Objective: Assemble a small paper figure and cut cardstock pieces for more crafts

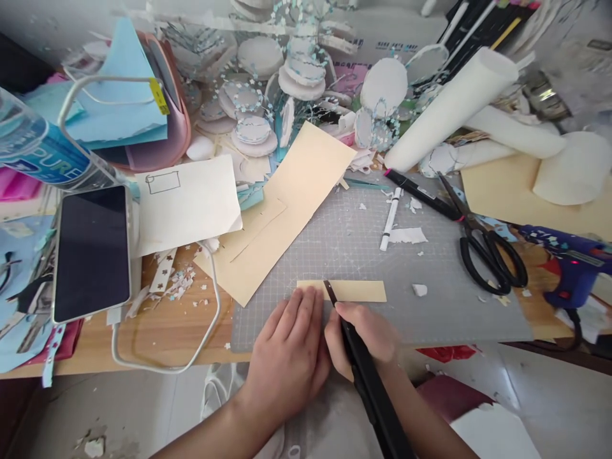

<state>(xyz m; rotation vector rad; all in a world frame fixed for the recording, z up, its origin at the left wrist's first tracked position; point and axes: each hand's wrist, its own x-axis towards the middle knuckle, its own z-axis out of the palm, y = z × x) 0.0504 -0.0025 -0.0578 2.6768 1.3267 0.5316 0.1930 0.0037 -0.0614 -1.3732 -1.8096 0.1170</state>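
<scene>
A narrow cream paper strip [363,291] lies on the grey cutting mat [335,245] near the table's front edge. My left hand [292,335] rests flat on the strip's left end, its fingers stretched out side by side. In my right hand [366,338] is a black utility knife [356,350], gripped between thumb and fingers. Its blade lies across the strip, just right of my left fingertips. Behind my hands is a larger cream paper sheet [306,182] with pencil lines, set at a slant.
Black scissors [492,252], a black marker-like pen [423,194] and a blue glue gun [574,261] lie to the right. On the left are a phone [93,252], its white cable [217,306] and a water bottle [48,146]. White foam discs [255,134] and a foam cylinder [452,108] crowd the back.
</scene>
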